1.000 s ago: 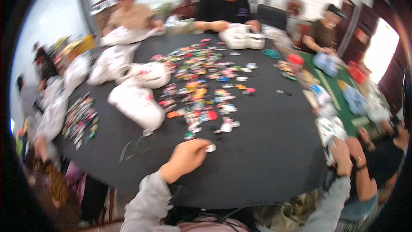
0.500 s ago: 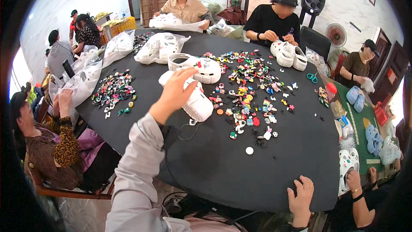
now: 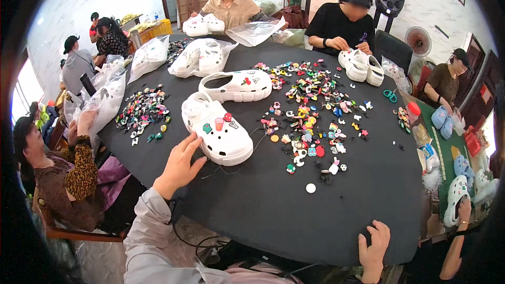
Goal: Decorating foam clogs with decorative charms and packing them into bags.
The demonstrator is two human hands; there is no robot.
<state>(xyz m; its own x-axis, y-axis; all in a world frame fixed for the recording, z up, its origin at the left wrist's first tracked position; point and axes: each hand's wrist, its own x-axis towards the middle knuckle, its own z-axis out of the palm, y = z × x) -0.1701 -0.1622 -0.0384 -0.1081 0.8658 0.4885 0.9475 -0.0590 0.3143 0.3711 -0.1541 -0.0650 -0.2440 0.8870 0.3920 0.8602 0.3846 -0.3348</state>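
A white clog (image 3: 223, 135) dotted with colourful charms sits upright on the black table. Right beside its near left side is my left hand (image 3: 181, 168), fingers apart and holding nothing; whether the fingertips touch the clog I cannot tell. Just behind lies a second white clog (image 3: 236, 87), turned sideways, also with charms. At the table's front right edge my right hand (image 3: 374, 244) rests on the surface with loosely spread fingers and nothing in it. A thin dark cord lies by the nearer clog.
Loose charms (image 3: 310, 110) spread over the middle, with another heap (image 3: 142, 108) to the left. Bagged clogs (image 3: 200, 58) stand behind. A white disc (image 3: 311, 188) and teal scissors (image 3: 390, 95) lie on the table. Several co-workers sit around; one handles a clog (image 3: 456, 200) at right.
The nearer clog has turned from its side to upright, charms showing. My left hand has come off it and drawn back toward me. Across the table, a co-worker's clogs are out of their bag.
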